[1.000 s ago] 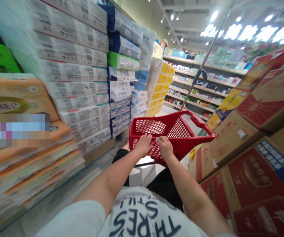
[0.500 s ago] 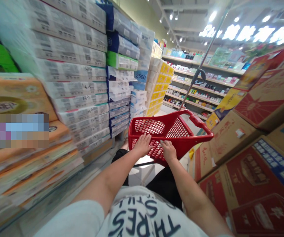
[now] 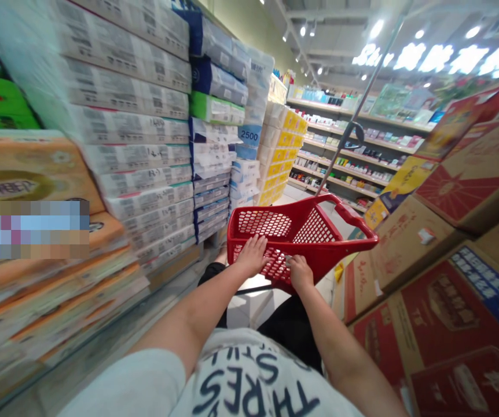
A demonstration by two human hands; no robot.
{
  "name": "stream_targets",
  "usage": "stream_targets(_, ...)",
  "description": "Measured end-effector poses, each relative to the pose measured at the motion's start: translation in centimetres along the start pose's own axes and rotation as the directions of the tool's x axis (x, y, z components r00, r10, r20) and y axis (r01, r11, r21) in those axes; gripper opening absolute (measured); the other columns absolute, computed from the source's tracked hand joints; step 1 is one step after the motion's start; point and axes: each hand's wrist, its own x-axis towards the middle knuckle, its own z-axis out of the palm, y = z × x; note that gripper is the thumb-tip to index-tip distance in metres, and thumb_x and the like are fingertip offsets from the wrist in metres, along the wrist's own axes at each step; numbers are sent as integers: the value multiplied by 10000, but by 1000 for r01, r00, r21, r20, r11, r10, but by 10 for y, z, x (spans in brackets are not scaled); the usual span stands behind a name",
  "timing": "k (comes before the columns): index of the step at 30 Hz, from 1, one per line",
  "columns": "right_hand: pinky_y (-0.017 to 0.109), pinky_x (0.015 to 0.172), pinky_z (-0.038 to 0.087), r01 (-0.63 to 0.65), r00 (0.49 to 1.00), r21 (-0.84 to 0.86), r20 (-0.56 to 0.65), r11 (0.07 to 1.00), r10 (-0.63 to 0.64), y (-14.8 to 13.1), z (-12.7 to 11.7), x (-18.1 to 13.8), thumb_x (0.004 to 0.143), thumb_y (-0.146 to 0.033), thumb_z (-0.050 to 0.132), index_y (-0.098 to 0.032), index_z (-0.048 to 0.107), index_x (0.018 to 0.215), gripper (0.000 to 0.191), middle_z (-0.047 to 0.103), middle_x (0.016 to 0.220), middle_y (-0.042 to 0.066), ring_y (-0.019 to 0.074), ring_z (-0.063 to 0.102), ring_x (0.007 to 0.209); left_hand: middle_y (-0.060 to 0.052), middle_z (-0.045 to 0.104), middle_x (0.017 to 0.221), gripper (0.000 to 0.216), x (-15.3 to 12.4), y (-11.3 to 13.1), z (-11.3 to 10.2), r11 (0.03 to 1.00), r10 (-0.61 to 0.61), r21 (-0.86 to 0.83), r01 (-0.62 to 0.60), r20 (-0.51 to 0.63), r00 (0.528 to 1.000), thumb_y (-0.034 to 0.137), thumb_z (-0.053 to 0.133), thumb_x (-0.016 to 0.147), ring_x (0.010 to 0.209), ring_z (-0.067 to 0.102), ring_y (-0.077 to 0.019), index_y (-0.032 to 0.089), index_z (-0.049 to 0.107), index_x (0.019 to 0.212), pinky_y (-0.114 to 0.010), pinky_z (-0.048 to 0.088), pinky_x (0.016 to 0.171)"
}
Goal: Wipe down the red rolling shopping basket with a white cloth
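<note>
A red plastic shopping basket (image 3: 331, 255) with a perforated body stands before my legs, its handle toward the right. My left hand (image 3: 253, 255) rests on the near rim, fingers stretched out together over the edge. My right hand (image 3: 300, 271) is closed in a pinch just outside the near wall, right of my left hand. A small greyish bit shows at its fingertips, too small to name. What I can see of the basket's inside shows only its perforated walls; the near part of the floor is hidden.
Tall stacks of wrapped tissue packs (image 3: 145, 116) line the left side, with orange packs (image 3: 28, 168) closer. Red and brown cartons (image 3: 440, 278) are piled on the right. A thin metal pole (image 3: 340, 145) rises behind the basket. Stocked shelves (image 3: 362, 145) stand at the back.
My right hand has dropped slightly down and away from the near rim, still pinched. My left hand stays on the rim. The whole view has shifted a little.
</note>
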Motion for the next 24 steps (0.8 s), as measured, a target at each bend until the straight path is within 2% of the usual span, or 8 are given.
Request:
stream_targets(2, 258, 666, 427, -4, 1000, 3, -14, 1000, 4, 2, 1, -1, 850, -93, 491, -257, 706, 916, 279, 643, 984, 47, 207, 504, 937, -115, 260, 1549, 665, 0, 0, -1, 1000, 1, -1, -1, 0, 1000, 493, 346, 942, 1448, 144, -297, 92, 291, 1469, -441, 162, 1182)
stream_targets(7, 275, 878, 424, 6, 996, 6, -92, 1000, -5, 2, -9, 7, 879, -101, 466, -216, 694, 1023, 293, 623, 1100, 67, 212, 475, 1052, -109, 263, 1548, 662, 0, 0, 0, 1000, -12, -6, 12, -3, 1000, 490, 346, 943, 1448, 147, -293, 102, 280, 1475, -444, 155, 1183)
stream_targets(9, 274, 857, 431, -20, 998, 2, -58, 1000, 20, 3, -9, 6, 875, -105, 480, -218, 695, 1027, 286, 625, 1097, 65, 215, 475, 1052, -113, 256, 1550, 665, 0, 0, 0, 1000, -6, -5, 6, -1, 1000, 491, 344, 944, 1448, 143, -295, 96, 279, 1475, -445, 155, 1183)
stream_targets(12, 269, 747, 445, -39, 999, -2, -1, 999, 39, 6, -6, 3, 858, -102, 503, -232, 714, 954, 266, 638, 1023, 57, 214, 498, 976, -114, 259, 1549, 663, 1, 0, 0, 1000, 0, 2, 0, 3, 1000, 496, 349, 943, 1447, 149, -298, 101, 291, 1472, -444, 166, 1180)
stream_targets(19, 276, 869, 429, 5, 979, 66, -201, 998, 8, 12, -5, 8, 864, -92, 476, -231, 699, 1011, 301, 612, 1061, 57, 197, 471, 1047, -119, 257, 1550, 687, 2, 1, -1, 1000, -13, 14, 13, 11, 1000, 523, 333, 943, 1450, 120, -309, 83, 292, 1469, -444, 156, 1181)
stream_targets(24, 254, 766, 431, -16, 995, 29, -96, 999, 19, 13, -2, 2, 841, -78, 482, -244, 705, 936, 293, 621, 1007, 45, 195, 491, 983, -117, 245, 1555, 702, 0, 3, -3, 1000, -14, 6, 14, 36, 999, 536, 328, 942, 1449, 115, -319, 79, 280, 1473, -447, 155, 1180)
